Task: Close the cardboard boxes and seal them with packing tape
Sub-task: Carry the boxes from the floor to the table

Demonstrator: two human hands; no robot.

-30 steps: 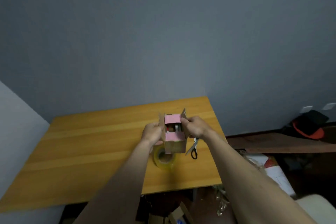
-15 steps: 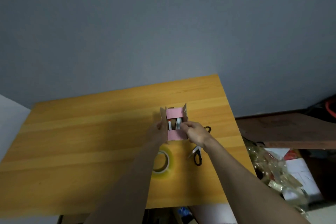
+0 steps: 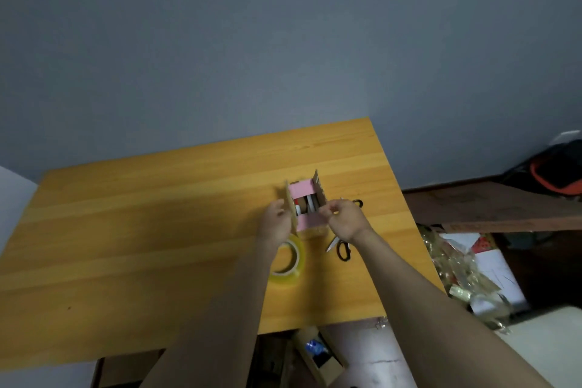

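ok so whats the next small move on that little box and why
Probably fold the two upright side flaps inward. The cardboard box is open on top, its contents showing between the pink flaps. The left hand touches the left flap; the right hand is at the right one. The tape roll and scissors lie unused on the table.

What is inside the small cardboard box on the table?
The cardboard box stands open. Between its two pink flaps, a brown item, a white one and something red show, too small to identify. The flaps and both hands cover the rest of the inside.
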